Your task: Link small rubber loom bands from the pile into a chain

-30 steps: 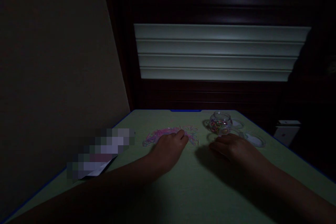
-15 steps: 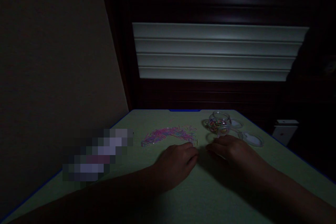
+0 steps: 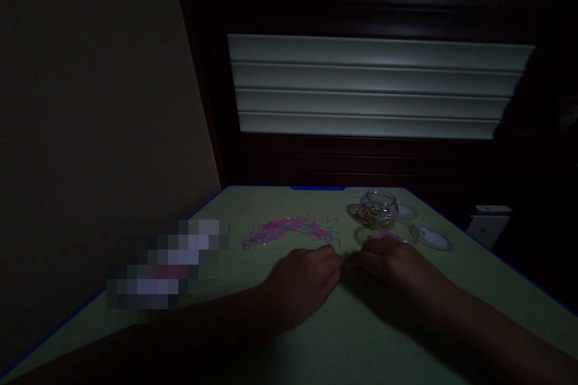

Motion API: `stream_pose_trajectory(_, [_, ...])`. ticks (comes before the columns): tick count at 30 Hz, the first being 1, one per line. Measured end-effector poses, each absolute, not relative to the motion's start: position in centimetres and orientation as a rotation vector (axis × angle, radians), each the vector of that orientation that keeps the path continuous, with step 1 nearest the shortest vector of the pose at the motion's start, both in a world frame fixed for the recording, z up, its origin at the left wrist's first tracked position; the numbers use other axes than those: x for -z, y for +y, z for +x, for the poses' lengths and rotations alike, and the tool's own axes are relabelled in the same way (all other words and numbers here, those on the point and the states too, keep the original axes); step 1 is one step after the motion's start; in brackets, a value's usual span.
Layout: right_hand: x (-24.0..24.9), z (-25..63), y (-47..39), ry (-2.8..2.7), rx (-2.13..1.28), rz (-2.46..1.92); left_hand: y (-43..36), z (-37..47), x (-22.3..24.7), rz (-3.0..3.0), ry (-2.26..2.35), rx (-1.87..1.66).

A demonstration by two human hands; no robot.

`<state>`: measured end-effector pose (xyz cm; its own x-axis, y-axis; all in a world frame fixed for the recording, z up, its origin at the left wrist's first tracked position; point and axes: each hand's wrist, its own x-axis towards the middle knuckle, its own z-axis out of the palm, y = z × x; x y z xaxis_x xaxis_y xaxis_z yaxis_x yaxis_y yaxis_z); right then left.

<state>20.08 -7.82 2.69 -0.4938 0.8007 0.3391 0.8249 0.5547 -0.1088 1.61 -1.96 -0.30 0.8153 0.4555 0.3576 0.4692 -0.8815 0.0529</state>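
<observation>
A loose heap of small pink and purple rubber bands (image 3: 289,228) lies spread across the light green table (image 3: 316,337). Just in front of its right end is my left hand (image 3: 313,274), fingers curled together; whatever they pinch is too small and dark to see. Close by on the right, my right hand (image 3: 383,261) has its fingers and thumb drawn together, with their contents likewise unclear. Behind that hand stands an open clear jar (image 3: 388,230) with pink bands in it, partly hidden by the hand. Farther back is another clear jar (image 3: 377,207) holding multicoloured bands.
Two clear round lids lie by the jars, the nearer lid (image 3: 433,237) at the right. A pixelated item (image 3: 171,264) rests along the table's left side. White boxes (image 3: 490,222) stand beyond the right edge. A wall and dark slatted panel border the table.
My right hand has shifted slightly left, toward my left hand, uncovering more of the near jar and its pink bands. My left hand has barely moved.
</observation>
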Motion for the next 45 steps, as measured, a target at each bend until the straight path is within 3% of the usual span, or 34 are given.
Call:
stream_pose_trajectory(33, [-2.8,20.4,-7.7,-2.397,0.178,-1.457,-2.1,1.5,0.0,-3.001,-0.771,0.729])
stream_pose_trajectory(45, [-3.1,21.4,-7.4,-2.341,0.504,-1.492,-1.8,1.5,0.4,-3.010,-0.835,0.755])
